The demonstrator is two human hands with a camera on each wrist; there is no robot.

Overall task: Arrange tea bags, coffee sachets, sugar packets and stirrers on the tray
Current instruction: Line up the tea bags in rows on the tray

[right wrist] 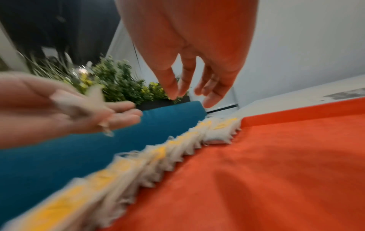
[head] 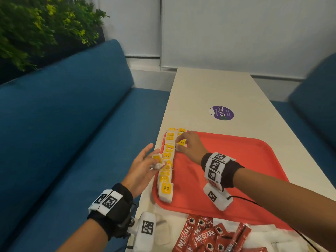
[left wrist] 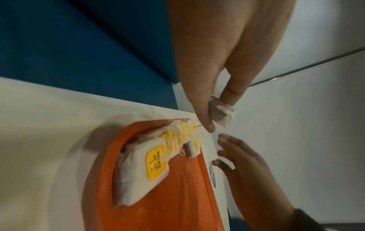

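A: A long white surface (head: 214,88) is stretching between two blue sofas (head: 63,115); what is sitting on it?

B: A red tray (head: 227,179) is lying at its near end; a row of tea bags (head: 166,166) with yellow tags is running along the tray's left rim, each overlapping the next; two more tea bags (head: 181,131) are starting a second row at the far left corner.

A: And nearer the camera?

B: A heap of red coffee sachets (head: 205,235) is lying on the surface just before the tray's near rim, beside pale paper packets (head: 269,235) too blurred to read; a purple round sticker (head: 222,113) is showing on the surface beyond the tray.

A: What are the hands doing?

B: The right hand (head: 190,145) is reaching across the tray to the far left corner, its fingers spread and hanging loose above the bags there in the right wrist view; whether it is touching them I cannot tell; the left hand (head: 141,170) is hovering at the tray's left edge, pinching a single tea bag (head: 158,160) between thumb and fingers, the bag held clear of the row; both wrists are wearing black bands with white coded markers.
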